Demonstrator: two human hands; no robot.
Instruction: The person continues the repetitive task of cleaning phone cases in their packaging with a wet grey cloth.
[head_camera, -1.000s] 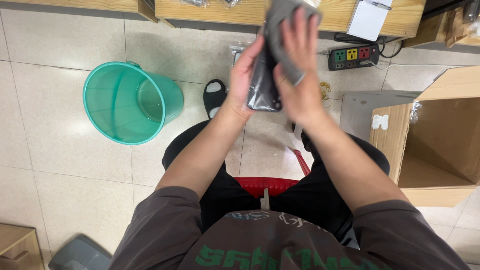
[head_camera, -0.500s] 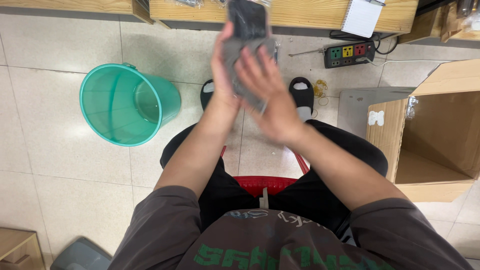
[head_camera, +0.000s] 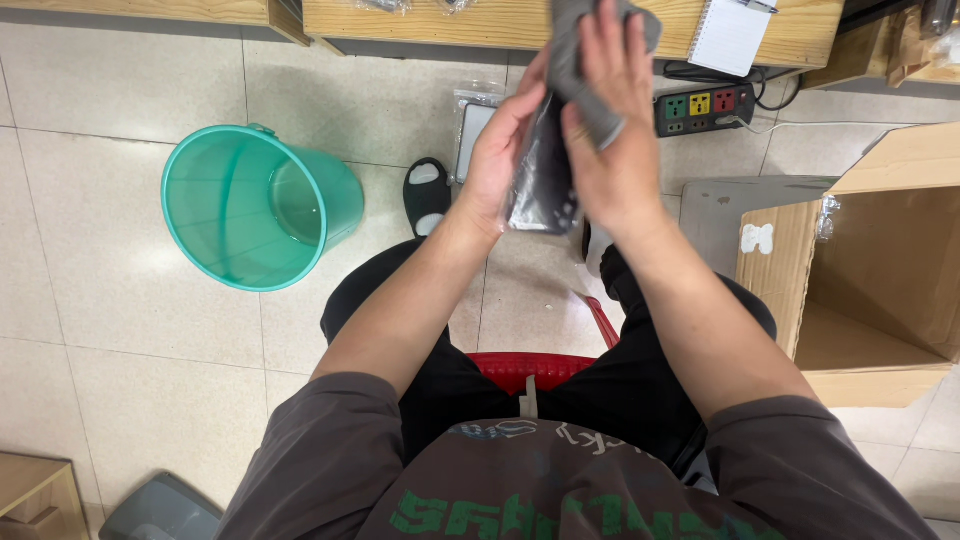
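The left hand (head_camera: 497, 160) cups a flat black device (head_camera: 543, 185) from its side, while the right hand (head_camera: 610, 130) presses a grey cloth (head_camera: 580, 70) onto it. The device's long axis runs away from the person, above their knees. A green bucket (head_camera: 250, 205) stands to the left.

Beige tiled floor (head_camera: 120, 380) carries teal bucket (head_camera: 255, 205) at 10 o'clock, open cardboard box (head_camera: 880, 270) at 3 o'clock, power strip (head_camera: 705, 108) and clear plastic bag (head_camera: 470, 125) at 12 o'clock.
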